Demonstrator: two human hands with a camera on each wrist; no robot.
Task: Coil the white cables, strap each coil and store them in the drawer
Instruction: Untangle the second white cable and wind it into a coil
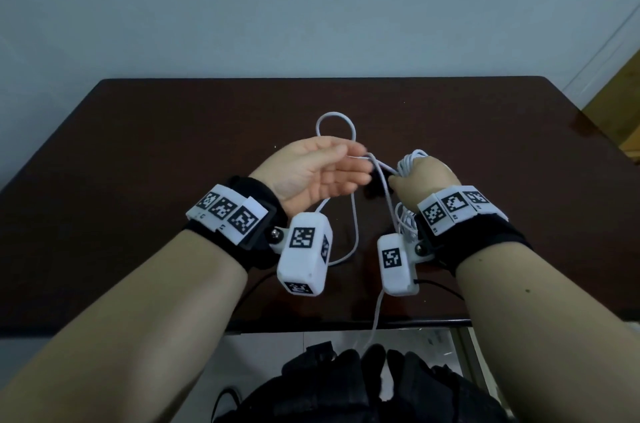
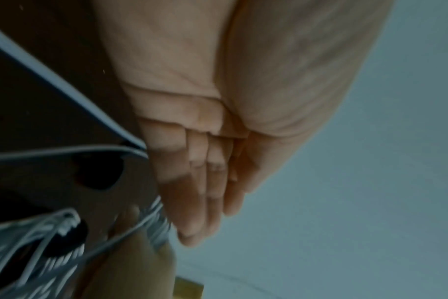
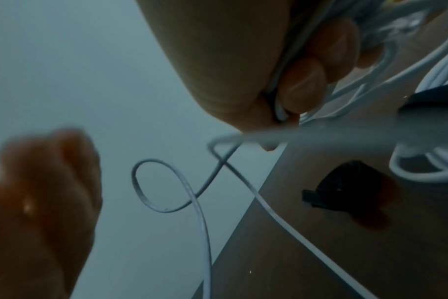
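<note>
White cable (image 1: pixel 353 214): partly wound, held in the air over the middle of the tabletop (image 1: pixel 138 152), nearer its front edge. Wound part is sitting as a bundle of loops in the right hand (image 1: pixel 424 180); loops are sticking out above the fist and hanging below it by the wrist. Right wrist view: fingers (image 3: pixel 304 81) are curling round the strands and clamping them against the palm, so that hand is closed on the coil.

Free end is running left from the fist, making one open loop (image 1: pixel 335 126) that is standing up past the left hand (image 1: pixel 318 173) toward the far edge. Another long slack loop is hanging down between the wrists, and a strand is trailing over the front edge of the tabletop.

Left hand is sitting palm-up, rolled inward, fingers nearly straight and pointing at the right fist. Fingertips (image 1: pixel 360 173) are reaching the strand, but the thumb is not closing on it; hand is reading as open, not gripping. Left wrist view agrees: fingers (image 2: pixel 197 182) are lying together, extended.

Small black object (image 3: pixel 345 186), blurred, is lying on the tabletop under the hands. Both forearms are angling in from the front edge, wrists level.
</note>
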